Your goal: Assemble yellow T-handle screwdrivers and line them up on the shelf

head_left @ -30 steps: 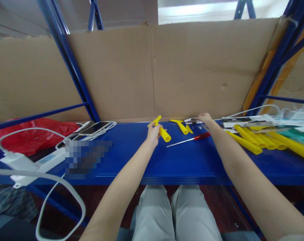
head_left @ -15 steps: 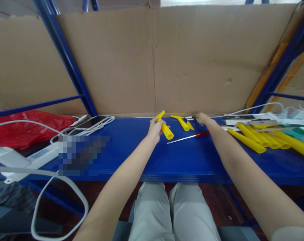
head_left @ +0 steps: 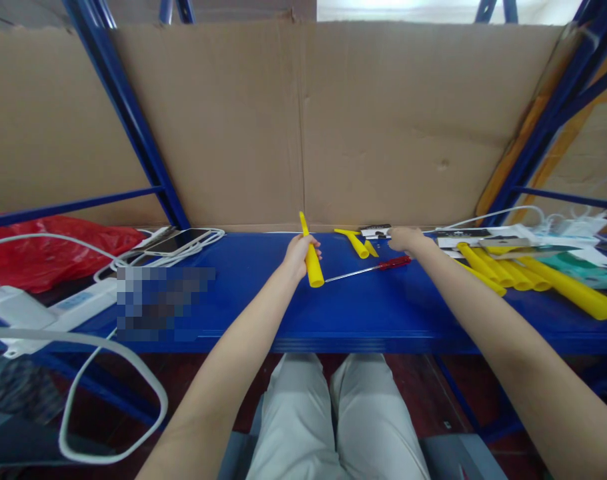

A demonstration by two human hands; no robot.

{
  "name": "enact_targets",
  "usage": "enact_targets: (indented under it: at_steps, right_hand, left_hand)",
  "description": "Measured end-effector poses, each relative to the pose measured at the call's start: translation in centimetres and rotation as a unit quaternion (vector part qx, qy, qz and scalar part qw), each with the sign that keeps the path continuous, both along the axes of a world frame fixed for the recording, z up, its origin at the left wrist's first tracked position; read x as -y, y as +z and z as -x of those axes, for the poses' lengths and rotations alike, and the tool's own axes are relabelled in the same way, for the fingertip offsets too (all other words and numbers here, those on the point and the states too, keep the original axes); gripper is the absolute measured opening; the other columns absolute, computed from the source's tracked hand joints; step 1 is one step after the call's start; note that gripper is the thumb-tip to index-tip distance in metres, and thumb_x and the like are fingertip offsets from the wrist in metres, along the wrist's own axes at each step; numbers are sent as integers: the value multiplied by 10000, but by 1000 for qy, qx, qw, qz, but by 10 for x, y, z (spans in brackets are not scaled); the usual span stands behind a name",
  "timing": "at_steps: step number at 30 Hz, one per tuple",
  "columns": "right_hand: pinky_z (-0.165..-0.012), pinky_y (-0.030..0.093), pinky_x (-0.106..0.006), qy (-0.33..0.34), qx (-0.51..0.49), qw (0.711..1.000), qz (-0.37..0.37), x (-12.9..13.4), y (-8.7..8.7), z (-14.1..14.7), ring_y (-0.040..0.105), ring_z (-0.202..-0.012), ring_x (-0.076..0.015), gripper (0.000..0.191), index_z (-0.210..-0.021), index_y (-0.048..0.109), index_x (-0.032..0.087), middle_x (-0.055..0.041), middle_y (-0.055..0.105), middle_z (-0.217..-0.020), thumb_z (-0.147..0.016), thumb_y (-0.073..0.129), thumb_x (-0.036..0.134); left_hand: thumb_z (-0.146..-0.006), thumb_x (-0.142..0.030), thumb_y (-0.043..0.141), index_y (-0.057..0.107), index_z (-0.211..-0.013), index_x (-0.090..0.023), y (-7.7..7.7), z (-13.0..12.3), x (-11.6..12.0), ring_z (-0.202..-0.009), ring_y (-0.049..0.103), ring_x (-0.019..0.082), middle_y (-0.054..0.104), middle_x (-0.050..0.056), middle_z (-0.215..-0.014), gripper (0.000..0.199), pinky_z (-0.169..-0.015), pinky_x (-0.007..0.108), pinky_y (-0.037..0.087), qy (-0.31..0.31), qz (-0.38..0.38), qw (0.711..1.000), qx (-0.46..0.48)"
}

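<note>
My left hand (head_left: 299, 255) is closed around a yellow tube (head_left: 314, 268), whose round open end points toward me. Further right, my right hand (head_left: 404, 240) is at the back of the blue table, beside a small black-and-white packet (head_left: 376, 231); its fingers are mostly hidden, and whether it grips anything does not show. A red-handled screwdriver (head_left: 394, 263) lies just in front of my right hand, its tip near the held tube. Between my hands lie a yellow branched piece (head_left: 357, 245) and a small yellow scrap (head_left: 371, 249).
Several yellow tubes (head_left: 523, 275) lie at the right, with a knife blade (head_left: 548, 253) over them. On the left are a red plastic bag (head_left: 58, 250), a phone (head_left: 179, 242), white cables and a power strip (head_left: 86, 308). Cardboard (head_left: 233, 133) stands behind the blue table (head_left: 253, 300).
My left hand has turned the yellow tube so that it points more directly toward me. My right hand has moved slightly nearer to the screwdriver handle. The whole view has shifted a little.
</note>
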State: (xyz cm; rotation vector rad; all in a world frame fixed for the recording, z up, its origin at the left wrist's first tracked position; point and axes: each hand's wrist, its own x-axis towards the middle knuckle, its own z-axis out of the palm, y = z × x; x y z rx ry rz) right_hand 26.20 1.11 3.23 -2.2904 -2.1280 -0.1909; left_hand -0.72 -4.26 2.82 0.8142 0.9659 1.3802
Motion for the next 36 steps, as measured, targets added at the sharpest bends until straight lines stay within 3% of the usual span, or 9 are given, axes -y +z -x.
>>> enact_targets:
  at_steps: [3, 7, 12, 16, 25, 29, 36]
  right_hand:
    - [-960, 437, -393, 80, -67, 994, 16, 19, -9, 2, 573, -1146, -292, 409, -1177, 660, 203, -132, 640, -1226, -788, 541, 242]
    - [-1007, 408, -365, 156, -155, 975, -20, 42, -20, 3, 570, -1160, -265, 350, -1117, 696, 211, -78, 652, -1219, -816, 517, 226]
    - [-965, 440, -381, 171, -227, 959, -10, 49, -19, -2, 629, -1038, -267, 220, -913, 756, 209, -65, 712, -1079, -792, 584, 271]
    - [-922, 464, -378, 160, -270, 949, -5, 51, -16, -7, 652, -965, -262, 197, -869, 763, 216, -59, 731, -1005, -774, 629, 326]
    - [-975, 434, -369, 220, -244, 943, 47, 56, -13, -12, 606, -1083, -278, 369, -970, 754, 229, -55, 700, -1118, -680, 702, 452]
    - [-879, 487, -352, 230, -225, 944, 68, 51, -18, -11, 646, -966, -261, 334, -933, 748, 234, -45, 723, -1029, -666, 703, 430]
    - [-754, 490, -316, 234, -223, 946, 5, 47, -22, -9, 643, -803, -206, 195, -809, 692, 217, -25, 717, -847, -657, 704, 338]
  left_hand:
    - [-661, -45, 539, 500, -760, -179, -2, 2, -4, -331, 420, 77, 477, -55, -475, 171, -357, 183, 330, -21, 13, 1000, -10]
    - [-674, -50, 539, 499, -734, -178, -2, 7, -7, -323, 406, 77, 453, -57, -450, 147, -352, 181, 311, -20, 12, 1000, -20]
    - [-669, -57, 558, 518, -763, -189, -1, 16, -9, -313, 403, 88, 452, -59, -432, 167, -356, 187, 315, -28, 8, 996, -83]
    - [-666, -51, 577, 537, -760, -187, -1, 23, -8, -309, 401, 98, 465, -42, -427, 170, -362, 200, 320, -60, 13, 988, -143]
    - [-772, -54, 501, 465, -759, -191, 1, 27, -3, -334, 422, 101, 451, -50, -398, 142, -379, 190, 357, -102, 10, 950, -296]
    - [-796, -64, 487, 464, -789, -179, 2, 28, -3, -348, 417, 95, 442, -58, -403, 118, -391, 191, 355, -105, 10, 940, -324]
    - [-798, -62, 488, 485, -854, -164, 0, 28, -4, -364, 421, 92, 441, -64, -416, 117, -416, 198, 372, -107, 14, 934, -341]
